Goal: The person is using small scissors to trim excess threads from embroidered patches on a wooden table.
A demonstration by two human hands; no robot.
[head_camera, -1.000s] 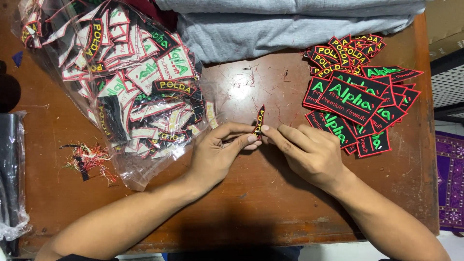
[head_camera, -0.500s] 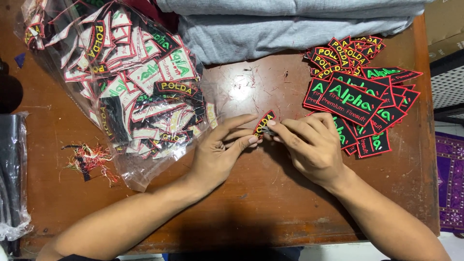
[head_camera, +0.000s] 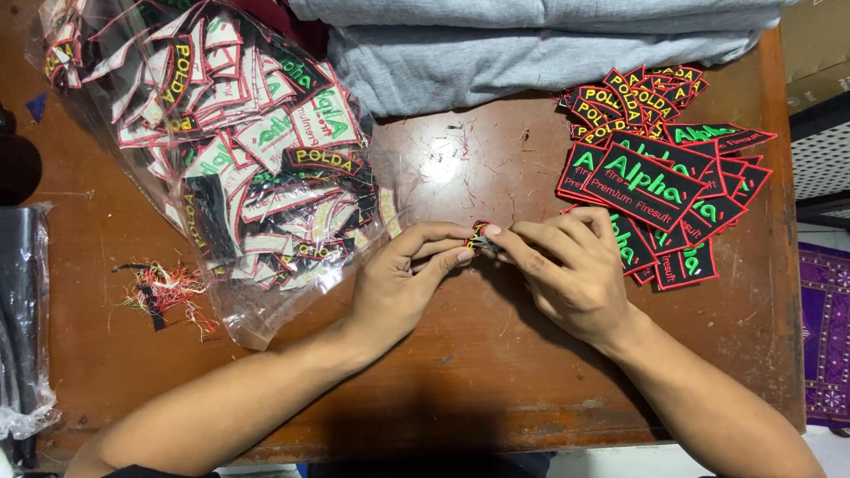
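A small black embroidered patch (head_camera: pixel 479 237) with a red edge is pinched between the fingertips of both hands above the middle of the brown wooden table (head_camera: pixel 460 381). My left hand (head_camera: pixel 403 283) grips it from the left, my right hand (head_camera: pixel 567 274) from the right; most of the patch is hidden by my fingers. A pile of finished patches (head_camera: pixel 660 190), black with red borders and green or yellow lettering, lies just right of my right hand. A clear plastic bag of patches (head_camera: pixel 248 159) lies left of my left hand.
Folded grey cloth (head_camera: pixel 531 44) lies along the far edge. A tuft of cut coloured threads (head_camera: pixel 159 292) sits at the left. A dark plastic-wrapped bundle (head_camera: pixel 22 310) lies at the left edge. Purple patterned fabric (head_camera: pixel 823 319) shows beyond the table's right edge.
The small patch, held upright between my fingertips a second ago, has been turned and lowered, and both hands have closed in over it.
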